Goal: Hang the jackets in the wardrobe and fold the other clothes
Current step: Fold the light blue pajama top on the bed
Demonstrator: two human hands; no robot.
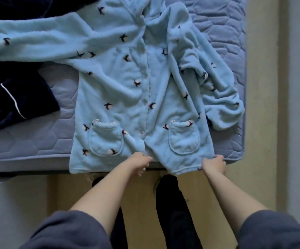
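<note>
The head view looks straight down on a bed with a quilted blue-grey mattress (223,26). At the far left a dark navy garment (17,97) with thin white piping lies bunched on the mattress, partly under the long sleeve of a light blue fleece pyjama top (127,90). That top is spread front-up across the middle of the bed, printed with small dark birds, buttoned down its centre, with two scallop-edged patch pockets near the hem. Its left sleeve stretches flat toward the left edge of the frame; its right sleeve is crumpled in a heap beside the body, near the mattress's right edge. The hem hangs slightly over the near edge of the bed. The left hand (139,161) rests at the hem's centre by the button placket, fingers curled loosely; whether it grips the cloth I cannot tell. The right hand (214,163) is closed around the hem's right corner, pinching the fleece. Both forearms are bare below pushed-up grey sleeves (70,230).
</note>
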